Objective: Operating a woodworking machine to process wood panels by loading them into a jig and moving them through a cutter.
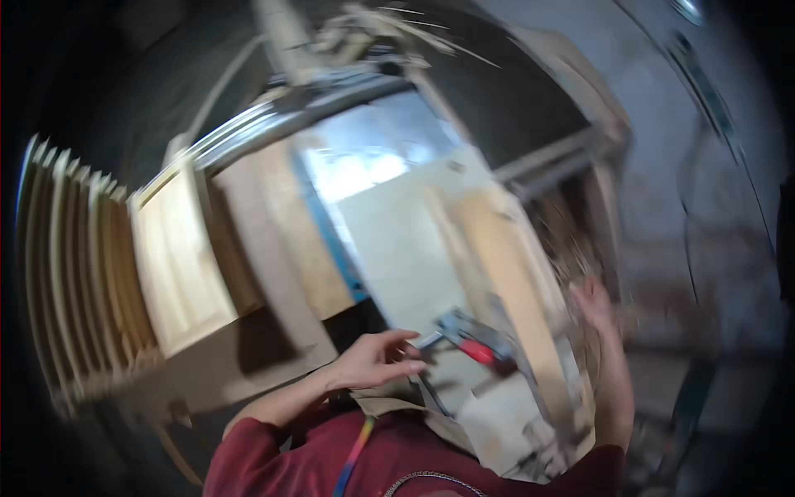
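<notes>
Head view: the clamp (pixel 478 351) might be knocked aside if brushed by the curled left hand (pixel 377 361); any grasp by it or the right hand (pixel 593 301) cannot be told.

At six o'clock, a maroon shirt (pixel 422 451) and a strap (pixel 357 452) running yellow, red, blue. Toward five, a greyish clamp (pixel 451 323) with a bright red handle (pixel 478 352); toward four, a tan plank (pixel 515 294). Around nine, pale yellow and brown boards (pixel 60 257); near ten, a blue strip (pixel 321 219); at two, a mottled blue-grey wall (pixel 654 124).
</notes>
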{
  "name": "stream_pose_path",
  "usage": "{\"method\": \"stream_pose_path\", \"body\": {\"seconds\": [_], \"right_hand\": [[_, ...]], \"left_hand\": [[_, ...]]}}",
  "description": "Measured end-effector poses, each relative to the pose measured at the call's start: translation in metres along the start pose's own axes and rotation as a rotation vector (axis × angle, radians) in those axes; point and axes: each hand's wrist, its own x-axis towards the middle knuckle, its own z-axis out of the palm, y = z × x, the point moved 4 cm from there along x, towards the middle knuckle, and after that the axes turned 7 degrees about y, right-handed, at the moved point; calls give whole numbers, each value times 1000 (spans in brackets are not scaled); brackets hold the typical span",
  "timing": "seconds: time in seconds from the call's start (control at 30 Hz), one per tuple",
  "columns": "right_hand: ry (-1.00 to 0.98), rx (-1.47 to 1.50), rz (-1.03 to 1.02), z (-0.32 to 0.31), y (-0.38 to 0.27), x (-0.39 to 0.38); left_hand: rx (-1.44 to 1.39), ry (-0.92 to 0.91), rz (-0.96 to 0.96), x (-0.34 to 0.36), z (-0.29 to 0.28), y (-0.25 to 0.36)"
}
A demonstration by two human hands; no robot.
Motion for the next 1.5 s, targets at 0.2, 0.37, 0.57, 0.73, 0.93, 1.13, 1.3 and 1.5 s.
{"method": "stream_pose_path", "body": {"seconds": [0.2,0.37,0.57,0.73,0.93,1.13,1.3,1.5], "right_hand": [[-43,-142,-245,54,51,60],[544,-305,-387,-101,-110,19],[591,393,-481,-290,-219,-29],[-229,984,-473,-142,-362,-126],[-791,1241,-354,52,-413,-236],[-963,1364,-210,142,-457,-252],[-819,1131,-629,201,-536,-213],[-885,1195,-453,291,-638,-220]], "left_hand": [[-96,191,-10,-37,-71,4],[-311,326,52,-70,-68,31],[-256,183,185,-78,-5,50],[-232,532,594,-95,-23,102],[-549,360,554,-194,-74,176],[-617,643,580,-226,-182,102],[353,1253,285,-237,-265,102],[911,1350,605,-260,-206,104]]}}
